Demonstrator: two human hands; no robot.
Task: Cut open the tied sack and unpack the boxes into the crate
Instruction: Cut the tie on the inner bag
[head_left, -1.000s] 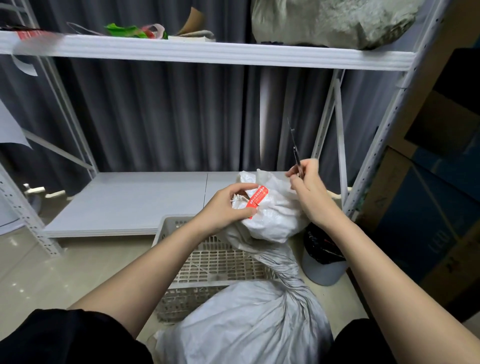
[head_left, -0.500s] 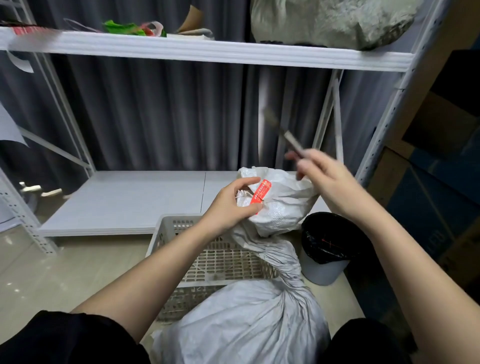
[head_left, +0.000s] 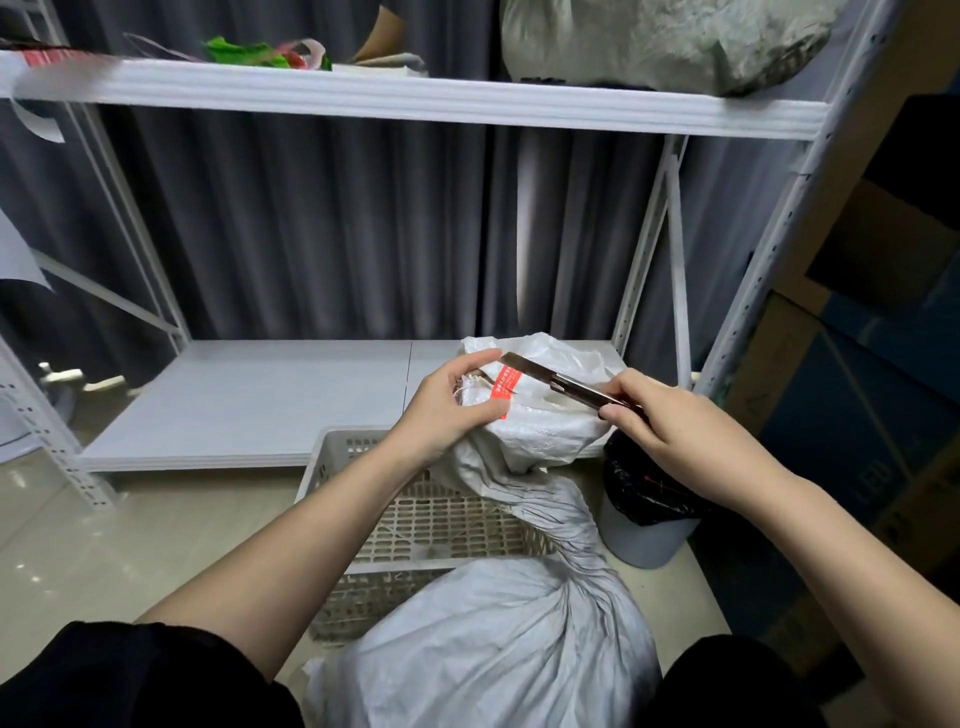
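Now the right hand, closed on the knife, has swung its blade down beside the left hand's grip on the sack neck; cutting looks imminent.

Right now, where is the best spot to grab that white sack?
Probably the twisted neck of the sack, just below the tie, gripped from the left as the left hand does. The cloth bunches narrow there, and the right hand brings the knife in from the right.

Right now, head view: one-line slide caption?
Left hand grips the tied neck of the white sack above the crate while right hand brings a utility knife to it.
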